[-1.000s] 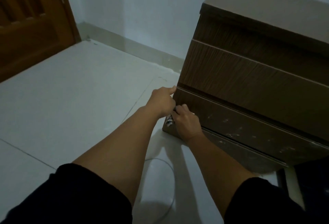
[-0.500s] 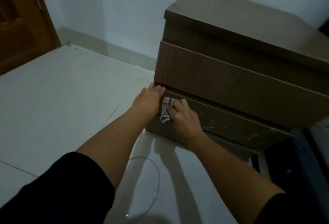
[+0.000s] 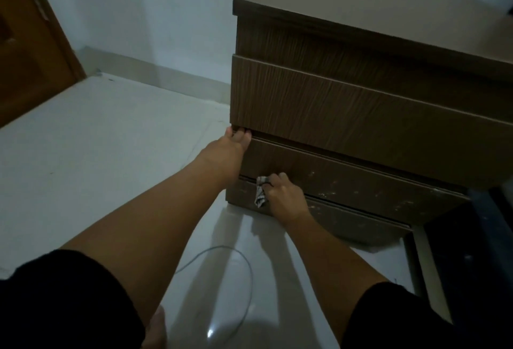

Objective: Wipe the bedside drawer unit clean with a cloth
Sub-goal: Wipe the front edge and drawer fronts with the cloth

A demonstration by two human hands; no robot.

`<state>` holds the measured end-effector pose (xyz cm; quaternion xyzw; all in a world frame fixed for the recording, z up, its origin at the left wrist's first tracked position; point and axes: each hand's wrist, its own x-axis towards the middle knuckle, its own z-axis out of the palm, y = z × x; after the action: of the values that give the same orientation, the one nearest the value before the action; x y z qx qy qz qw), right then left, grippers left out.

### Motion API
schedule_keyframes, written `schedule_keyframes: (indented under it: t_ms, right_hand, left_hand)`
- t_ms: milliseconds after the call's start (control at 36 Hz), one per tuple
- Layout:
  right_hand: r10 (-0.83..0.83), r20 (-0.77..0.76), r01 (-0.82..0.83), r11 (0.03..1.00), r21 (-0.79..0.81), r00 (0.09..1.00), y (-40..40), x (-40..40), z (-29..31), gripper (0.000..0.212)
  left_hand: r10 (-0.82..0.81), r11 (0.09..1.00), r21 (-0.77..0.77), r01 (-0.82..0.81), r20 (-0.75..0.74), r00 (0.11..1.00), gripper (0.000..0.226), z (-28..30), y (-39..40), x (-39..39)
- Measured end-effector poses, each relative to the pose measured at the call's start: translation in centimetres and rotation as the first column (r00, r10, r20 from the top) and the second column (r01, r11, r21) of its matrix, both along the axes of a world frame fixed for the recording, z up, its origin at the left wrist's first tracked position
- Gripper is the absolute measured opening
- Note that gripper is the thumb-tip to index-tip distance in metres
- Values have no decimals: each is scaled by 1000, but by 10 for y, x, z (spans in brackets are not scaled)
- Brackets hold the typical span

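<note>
Nearest the camera, two black sleeves [image 3: 63, 301] frame the bottom edge, with bare forearms reaching forward over a glossy pale tiled floor [image 3: 83, 154]. On the tiles between the arms lies a thin grey cable [image 3: 244, 262] in a loose loop. Farther on, the right hand [image 3: 283, 198] is clenched around a small checked cloth [image 3: 260, 191], pressing it against the left end of the lower drawer front [image 3: 347, 179], at the gap along that drawer's bottom edge; a corner of the cloth hangs down just past the gap. Pale specks and smears dot the lower drawer front to the right of the hand. Above and to the left, the left hand [image 3: 222, 157] has its fingertips hooked under the bottom left corner of the upper drawer front [image 3: 361, 115], gripping that edge. Both drawers belong to a brown wood-grain bedside drawer unit [image 3: 361, 7] standing on the floor against a white wall [image 3: 152, 10]. No label or writing is readable on it. At far left stands a brown wooden door [image 3: 30, 57].
</note>
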<state>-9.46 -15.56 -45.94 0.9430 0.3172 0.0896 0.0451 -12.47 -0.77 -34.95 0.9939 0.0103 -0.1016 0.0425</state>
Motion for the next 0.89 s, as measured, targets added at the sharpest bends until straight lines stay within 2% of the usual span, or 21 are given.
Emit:
schedule_keyframes:
  t_ms: [83,167,250,389,444,500,611,667,722,806,889]
  right_hand:
    - [-70,-146,62,997,-55,987,7,-2,-3,14]
    - [-89,-170,68,989,-131,981,11,-3,-6,29]
    - [-58,-165,42,994,-99,985,8,-7,2,31]
    - [118,10,-119,986,121,993,-6,-22,36,25]
    - [168,97,-180,975,129,981,-18,-23,52,21]
    - [192,152,-210,971,113,970,-32,-20,70,25]
    - [112,268,-143,985,99,957,-62,-11,90,39]
    - [85,278,-110,991,76,957,-69,-10,90,34]
    - [79,239,-96,993,63,968,-72,-11,85,16]
    - [82,196,-88,996,20,977,-72,-12,71,14]
    - [88,190,-90,996,-1,978,-70,-9,56,21]
  left_hand:
    - [8,1000,-4,-8,-12,1000,89,0,0,0]
    - [22,1000,-3,-22,-34,999,89,-1,3,-1]
    - [32,999,-1,-32,-46,998,87,0,5,-1]
    - [42,999,-3,-42,-36,998,83,0,6,-5]
    - [38,999,17,-38,-4,999,80,-1,5,-8]
    - [3,999,53,-3,14,1000,79,2,-3,-10]
    - [-134,990,46,134,-5,991,82,3,-35,-7]
    - [-144,988,50,145,-24,989,83,0,-49,-4]
    - [-137,988,64,139,-31,990,84,0,-55,0]
    - [-147,984,86,153,-79,986,83,4,-59,3]
    - [-146,983,98,158,-117,982,84,5,-62,4]
